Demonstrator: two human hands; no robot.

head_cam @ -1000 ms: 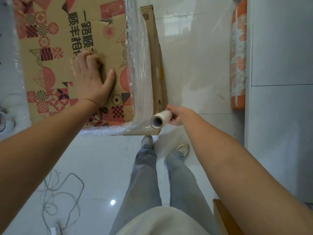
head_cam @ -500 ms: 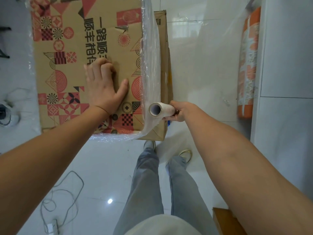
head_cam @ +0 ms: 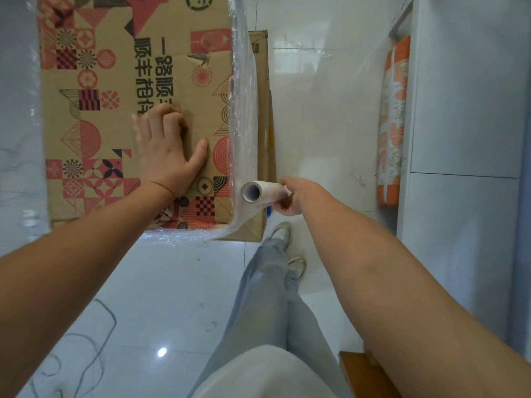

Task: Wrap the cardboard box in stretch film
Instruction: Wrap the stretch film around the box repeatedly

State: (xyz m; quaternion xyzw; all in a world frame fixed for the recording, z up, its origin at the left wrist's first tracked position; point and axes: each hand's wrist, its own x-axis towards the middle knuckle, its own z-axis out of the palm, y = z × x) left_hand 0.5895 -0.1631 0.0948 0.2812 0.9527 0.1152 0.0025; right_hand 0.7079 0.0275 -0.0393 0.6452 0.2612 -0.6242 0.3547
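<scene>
Left hand (head_cam: 166,156), fingers bent, presses the cardboard box (head_cam: 120,110) printed "一路顺", while the right hand (head_cam: 293,196) grips the stretch film roll (head_cam: 258,192).

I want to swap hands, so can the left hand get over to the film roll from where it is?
Probably yes: the left hand rests on the cardboard box, with only open box top between it and the film roll held by the right hand.

Single head view, steeply down from standing height, box (head_cam: 138,110) near at 11 o'clock, floor (head_cam: 172,282) below, legs (head_cam: 273,297) at 6 o'clock
</scene>
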